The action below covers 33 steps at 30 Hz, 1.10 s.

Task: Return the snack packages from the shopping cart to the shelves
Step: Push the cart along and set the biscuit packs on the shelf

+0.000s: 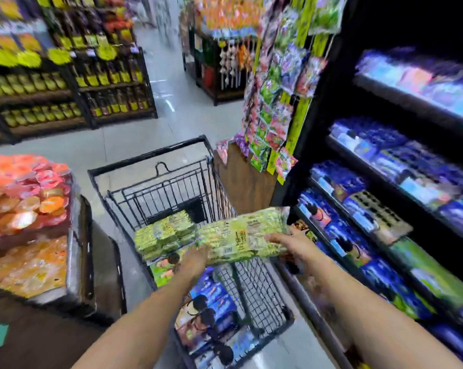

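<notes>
Biggest first: shelves (411,103) fill my 3 o'clock, mostly blue packs, with one green row (424,267) low down at about 4. The orange-snack bin (25,209) sits at 9. The shopping cart (150,155) is dead centre, running to 6, just beside the shelf front. It's far from empty: a green stack (163,233) sits mid-basket, with blue packs (214,315) nearer me at 6. A hanging packet strip (273,102) is at 1, on the shelf end.

The task item, a green pack (241,238), is up off the cart, above its 3 o'clock rim and roughly level, between both hands. The left hand (195,258) grips its near-left end, fingers tucked under. The right hand (286,237) is at the far-right end, touching the pack, but the view is too blurred to tell if those fingers wrap it or just prop it.

My read is that the step is carrying this pack to the shelf, prob. the green row at 4, since the colours match.

To do it well:
- Keep both ends supported, as the pack looks soft and long and may sag or fold.
- Swing it toward 4 and clear the cart rim.
- Lead in w/ the right end and slide it flat onto its like.
- Don't knock the blue packs next to it.
- Let go only once the shelf carries it.
</notes>
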Each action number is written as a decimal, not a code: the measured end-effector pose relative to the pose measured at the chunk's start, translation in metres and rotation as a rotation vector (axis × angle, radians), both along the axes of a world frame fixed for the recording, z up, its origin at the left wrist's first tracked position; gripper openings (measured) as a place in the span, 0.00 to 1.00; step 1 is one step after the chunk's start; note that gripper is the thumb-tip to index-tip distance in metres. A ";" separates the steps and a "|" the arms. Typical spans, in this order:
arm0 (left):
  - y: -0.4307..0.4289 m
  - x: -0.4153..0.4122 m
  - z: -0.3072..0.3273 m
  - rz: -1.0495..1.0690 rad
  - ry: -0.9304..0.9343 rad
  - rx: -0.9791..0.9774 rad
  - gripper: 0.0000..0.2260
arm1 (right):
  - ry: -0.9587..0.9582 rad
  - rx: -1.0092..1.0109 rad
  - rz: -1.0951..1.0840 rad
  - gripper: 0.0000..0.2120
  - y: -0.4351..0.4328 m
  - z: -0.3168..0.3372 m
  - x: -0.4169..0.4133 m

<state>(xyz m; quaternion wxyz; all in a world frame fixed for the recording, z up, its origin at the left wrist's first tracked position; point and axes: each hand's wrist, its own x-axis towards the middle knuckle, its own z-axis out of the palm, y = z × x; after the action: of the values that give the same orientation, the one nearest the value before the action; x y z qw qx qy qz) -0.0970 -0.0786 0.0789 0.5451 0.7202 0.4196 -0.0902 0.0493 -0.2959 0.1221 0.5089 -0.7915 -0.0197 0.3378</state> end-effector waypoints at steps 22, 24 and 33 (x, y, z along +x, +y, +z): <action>-0.332 0.039 0.233 -0.490 -0.858 0.023 0.18 | -0.714 -0.071 -0.732 0.32 -0.368 0.254 -0.159; -0.367 0.045 0.248 -0.631 -0.904 0.003 0.21 | -0.743 -0.095 -0.782 0.32 -0.401 0.276 -0.182; -0.536 -0.008 0.322 -1.062 -1.294 0.185 0.44 | -0.892 -0.388 -0.783 0.45 -0.551 0.366 -0.312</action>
<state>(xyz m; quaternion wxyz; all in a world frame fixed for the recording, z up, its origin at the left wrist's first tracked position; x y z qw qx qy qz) -0.1053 -0.6146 0.4014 0.5022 0.7733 -0.3644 0.1308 -0.2625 -0.8466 0.4883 0.3846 -0.8830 0.1230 -0.2394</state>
